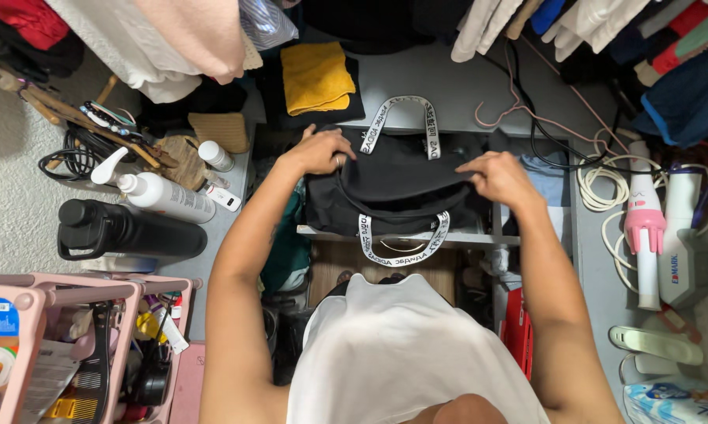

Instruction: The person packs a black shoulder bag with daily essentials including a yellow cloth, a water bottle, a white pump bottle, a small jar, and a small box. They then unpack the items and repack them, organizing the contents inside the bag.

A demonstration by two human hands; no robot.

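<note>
both hands, left hand (pixel 320 151) and right hand (pixel 501 178), pinch the black bag's (pixel 401 184) opening with curled fingers.

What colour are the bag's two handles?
White with black lettering, on the black bag; handles show clearly in the head view.

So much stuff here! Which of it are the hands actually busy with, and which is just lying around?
In hand:
- black fabric bag with white printed straps, gripped at its top by the left hand and right hand

Lying about:
- folded yellow towel
- black insulated bottle
- white pump bottle
- pink and white hair dryer
- pink plastic basket
</note>
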